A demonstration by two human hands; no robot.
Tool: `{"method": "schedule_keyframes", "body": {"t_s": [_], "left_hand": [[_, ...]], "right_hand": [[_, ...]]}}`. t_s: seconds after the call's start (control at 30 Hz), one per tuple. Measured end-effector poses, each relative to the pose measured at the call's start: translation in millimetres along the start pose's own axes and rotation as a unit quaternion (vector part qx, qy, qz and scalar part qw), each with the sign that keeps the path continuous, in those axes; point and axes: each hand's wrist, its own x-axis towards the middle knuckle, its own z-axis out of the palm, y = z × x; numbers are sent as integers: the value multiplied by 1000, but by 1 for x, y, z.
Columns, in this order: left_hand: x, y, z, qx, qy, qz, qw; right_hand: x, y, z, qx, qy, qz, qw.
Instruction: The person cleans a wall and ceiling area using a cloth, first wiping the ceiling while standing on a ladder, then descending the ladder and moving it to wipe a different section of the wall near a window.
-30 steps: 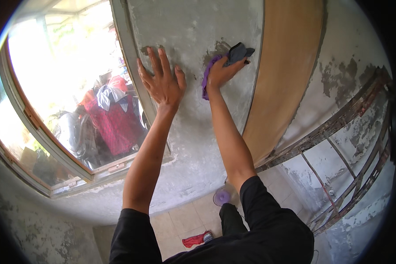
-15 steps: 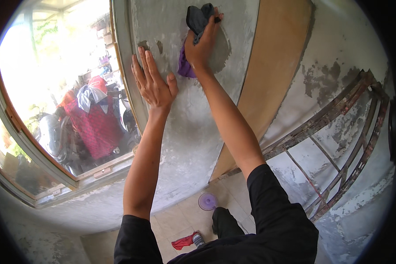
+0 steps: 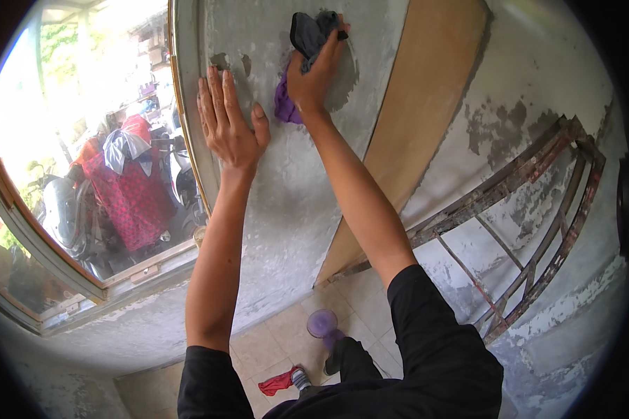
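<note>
My left hand (image 3: pixel 229 129) lies flat against the grey plastered wall (image 3: pixel 286 181), beside the window frame. Its fingers are stretched out and point upward, and nothing is in it. Higher and to the right, my right hand (image 3: pixel 316 80) is closed on a cloth (image 3: pixel 312 36) and presses it to the wall. The cloth is dark grey at the top, bunched between fingers and thumb. A purple part (image 3: pixel 284 101) shows below, left of the wrist; I cannot tell if it is the same cloth. A darker patch (image 3: pixel 346 87) of wall surrounds the right hand.
At left is a window (image 3: pixel 84 153), with a motorbike and a red patterned cover beyond it. A tan board (image 3: pixel 405 133) stands right of the wall section, then a rusty metal frame (image 3: pixel 496 188). On the tiled floor lie a purple round object (image 3: pixel 322 323) and a red cloth (image 3: pixel 278 381).
The whole view has shifted slightly, so the window and wall sit farther left. Both hands keep nearly the same places on the wall, and the right still grips the cloth.
</note>
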Motion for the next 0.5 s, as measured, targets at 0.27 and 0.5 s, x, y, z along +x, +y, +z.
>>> {"method": "schedule_keyframes", "body": {"t_s": [0.27, 0.5], "left_hand": [[-5, 0, 7, 10, 1, 0, 1000], [0, 2, 3, 25, -2, 6, 1000]], "right_hand": [[-7, 5, 4, 25, 36, 19, 999], [-9, 6, 3, 49, 30, 20, 998]]}}
